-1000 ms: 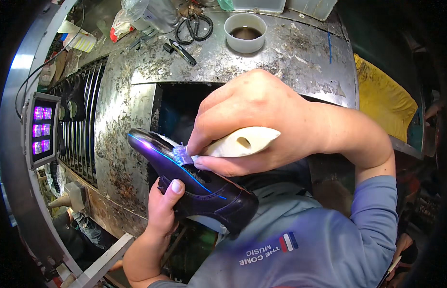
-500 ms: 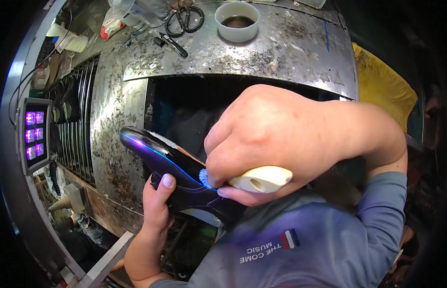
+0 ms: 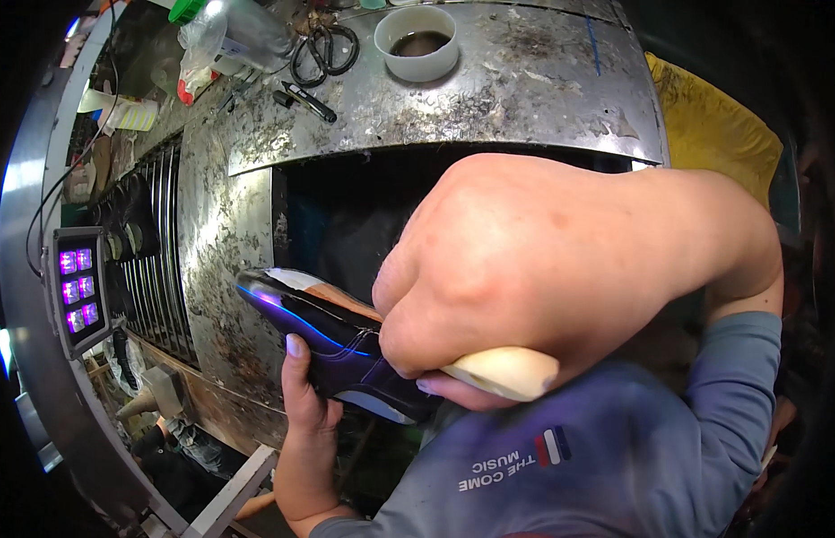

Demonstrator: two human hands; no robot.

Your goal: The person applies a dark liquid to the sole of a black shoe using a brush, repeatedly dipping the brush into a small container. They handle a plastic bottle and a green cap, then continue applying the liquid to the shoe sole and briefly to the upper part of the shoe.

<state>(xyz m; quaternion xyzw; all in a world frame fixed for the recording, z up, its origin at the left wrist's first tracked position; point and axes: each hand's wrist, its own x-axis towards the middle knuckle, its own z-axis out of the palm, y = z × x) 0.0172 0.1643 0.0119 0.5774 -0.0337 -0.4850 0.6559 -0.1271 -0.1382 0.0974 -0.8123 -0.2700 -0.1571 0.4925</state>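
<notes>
A dark shoe upper [image 3: 350,348] is held tilted over the dark opening in the bench, its toe toward the left. A blue glowing line runs along its side, and a white and tan strip shows on its underside. My left hand [image 3: 308,390] grips the shoe from the near side, thumb on its dark side. My right hand [image 3: 489,269] is closed around a brush with a cream handle [image 3: 509,370], the handle's end sticking out below the fist. The brush's bristles are hidden behind my fingers, which are against the heel half of the shoe.
A lamp with glowing purple cells [image 3: 78,289] stands at the left. On the stained metal bench [image 3: 498,121] are a white bowl [image 3: 422,66] of dark liquid, black scissors [image 3: 324,56] and a black marker [image 3: 310,102]. Dark shoes [image 3: 126,224] rest on metal rollers; yellow cloth [image 3: 718,125] hangs right.
The shoe has turned, showing more of its underside, and its toe sits lower. My right fist and the brush have shifted slightly; the blue bristles seen earlier are now hidden. The whole view has shifted.
</notes>
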